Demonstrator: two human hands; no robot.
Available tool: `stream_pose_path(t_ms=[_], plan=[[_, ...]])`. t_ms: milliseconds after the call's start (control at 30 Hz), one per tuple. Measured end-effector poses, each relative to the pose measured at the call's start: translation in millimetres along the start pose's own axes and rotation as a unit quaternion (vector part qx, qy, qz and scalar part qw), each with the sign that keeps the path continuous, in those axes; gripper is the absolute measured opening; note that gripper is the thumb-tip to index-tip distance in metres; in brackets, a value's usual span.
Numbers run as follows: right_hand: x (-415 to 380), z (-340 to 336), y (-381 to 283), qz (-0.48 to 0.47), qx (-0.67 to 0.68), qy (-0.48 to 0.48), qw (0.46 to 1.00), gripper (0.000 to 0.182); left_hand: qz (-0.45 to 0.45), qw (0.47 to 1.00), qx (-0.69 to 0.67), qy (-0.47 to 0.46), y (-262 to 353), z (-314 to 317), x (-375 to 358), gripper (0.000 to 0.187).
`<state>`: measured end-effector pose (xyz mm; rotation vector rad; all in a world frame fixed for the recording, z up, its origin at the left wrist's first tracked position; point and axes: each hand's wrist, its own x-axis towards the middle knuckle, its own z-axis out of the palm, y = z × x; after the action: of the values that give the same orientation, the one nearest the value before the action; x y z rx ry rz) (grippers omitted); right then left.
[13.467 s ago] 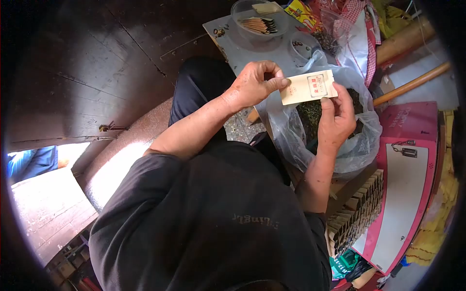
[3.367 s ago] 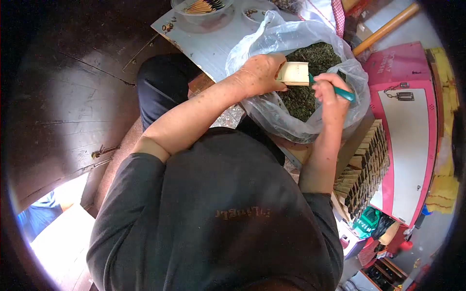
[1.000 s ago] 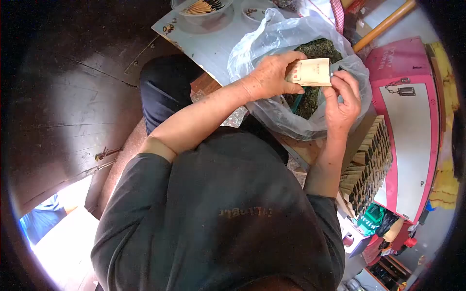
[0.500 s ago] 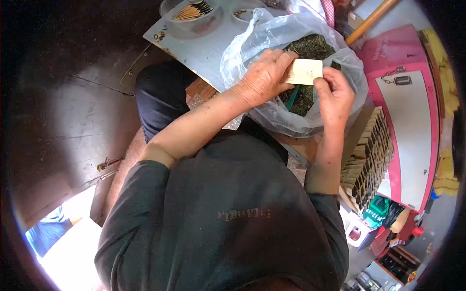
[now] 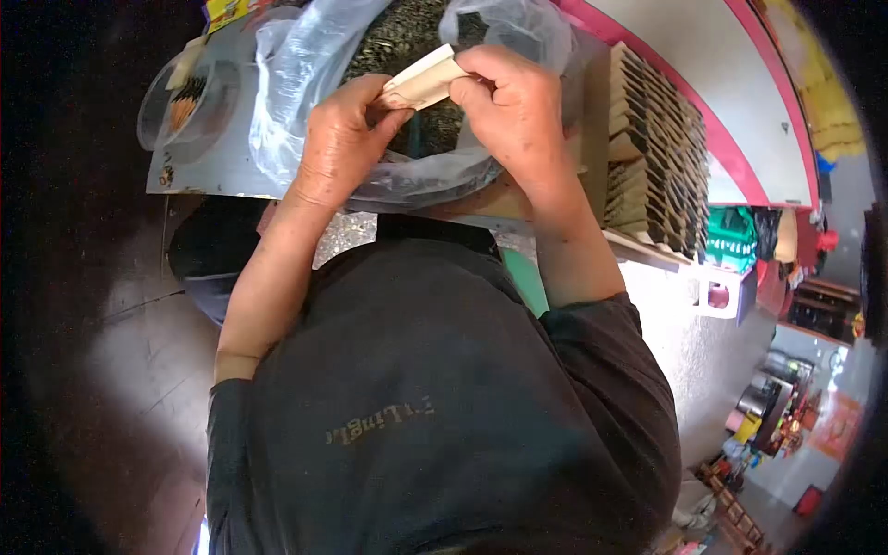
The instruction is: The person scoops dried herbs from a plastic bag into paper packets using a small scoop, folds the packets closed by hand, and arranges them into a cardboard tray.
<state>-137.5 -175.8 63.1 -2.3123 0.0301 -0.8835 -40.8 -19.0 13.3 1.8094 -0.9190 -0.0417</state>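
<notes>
Both hands are pinching a small cream packet [image 5: 424,81] above the clear bag [image 5: 305,65] of dark tea leaves [image 5: 398,37]; the left hand [image 5: 342,139] is gripping its near end, the right hand [image 5: 509,102] curling shut over its far end; any print on it is unreadable; filled packets [image 5: 652,148] are standing in rows just right; the shirt is showing mirrored lettering.

Both bare forearms reach forward from dark short sleeves and converge, the left hand [image 5: 342,139] curled with knuckles up and fingertips pinched together, the right hand [image 5: 513,102] bent at the wrist, fingers folded in a closed grip facing the left hand, the two nearly touching.
</notes>
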Motion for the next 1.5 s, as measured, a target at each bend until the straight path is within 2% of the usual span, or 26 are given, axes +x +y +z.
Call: stream_pose_path(t_ms=[33,67,100,167,200,300,400,433,467,500,567,633,700,867,1033,1167,1233,1367,1433,1500], plan=[[-4.8,-7.6,-0.1,-0.008,-0.006,0.011,1.0,0.01,0.002,1.0,-0.004,-0.005,5.7,2.9,0.4,0.03],[-9.6,-16.2,-1.7,-0.016,-0.011,0.021,1.0,0.01,0.053,0.998,0.012,-0.014,13.7,3.3,0.8,0.031],[-14.0,-30.0,-4.9,0.014,-0.052,0.037,0.998,0.011,0.104,0.994,0.028,-0.021,19.9,4.4,2.0,0.031],[-21.9,-70.9,-7.1,0.045,-0.14,0.065,0.987,0.013,0.103,0.994,0.007,-0.036,23.3,6.5,2.1,0.033],[-25.8,-93.9,-0.4,0.006,-0.155,0.086,0.984,0.013,0.1,0.994,0.004,-0.041,23.4,6.5,2.7,0.034],[-46.5,-154.7,1.0,0.125,-0.225,0.148,0.955,0.016,0.095,0.995,-0.016,-0.041,14.2,10.5,-1.3,0.032],[-61.2,-181.4,-0.1,0.148,-0.338,0.108,0.923,0.019,0.068,0.996,-0.001,-0.06,8.1,15.0,-4.3,0.028],[-68.0,-185.5,5.3,0.159,-0.39,0.098,0.902,0.02,0.093,0.994,-0.009,-0.057,3.8,18.4,-5.6,0.026],[-80.1,-194.7,25.4,0.144,-0.37,0.082,0.914,0.019,0.119,0.991,-0.016,-0.056,2.1,20.3,-6.3,0.025],[-82.4,-191.9,27.8,0.144,-0.369,0.082,0.914,0.019,0.118,0.991,-0.015,-0.056,3.4,19.7,-6.6,0.025],[-84.4,-186.1,30.2,0.141,-0.477,0.027,0.867,0.017,0.083,0.994,-0.011,-0.076,7.0,18.3,-6.7,0.023],[-89.3,-184.5,44.3,0.124,-0.46,0.036,0.878,0.014,0.078,0.994,-0.014,-0.076,5.0,18.0,-6.0,0.023],[-89.9,-182.0,50.3,0.073,-0.497,0.012,0.865,0.012,0.072,0.994,-0.017,-0.074,2.7,16.5,-5.5,0.022],[-89.6,-174.6,60.7,0.054,-0.508,-0.007,0.86,0.011,0.083,0.994,0.0,-0.07,0.4,15.6,-5.9,0.022],[-89.7,-166.9,77.2,0.066,-0.456,-0.038,0.887,0.011,0.082,0.994,-0.008,-0.075,-3.2,16.8,-6.7,0.022],[-97.8,-159.5,98.8,0.054,-0.457,-0.049,0.886,0.009,0.076,0.994,-0.001,-0.081,-0.9,13.7,-6.0,0.022],[-98.4,-154.5,103.6,0.115,-0.496,-0.09,0.856,0.008,0.066,0.994,0.0,-0.084,-1.0,12.2,-6.4,0.023],[-98.5,-154.3,103.1,0.105,-0.496,-0.089,0.857,0.008,0.069,0.994,-0.01,-0.083,-5.7,14.0,-8.0,0.023],[-95.2,-153.6,92.5,0.131,-0.54,-0.126,0.822,0.011,0.071,0.994,-0.011,-0.083,-6.4,12.4,-7.0,0.023],[-95.2,-153.6,88.0,0.132,-0.525,-0.116,0.833,0.012,0.074,0.994,-0.013,-0.084,-6.3,11.3,-6.3,0.023]])
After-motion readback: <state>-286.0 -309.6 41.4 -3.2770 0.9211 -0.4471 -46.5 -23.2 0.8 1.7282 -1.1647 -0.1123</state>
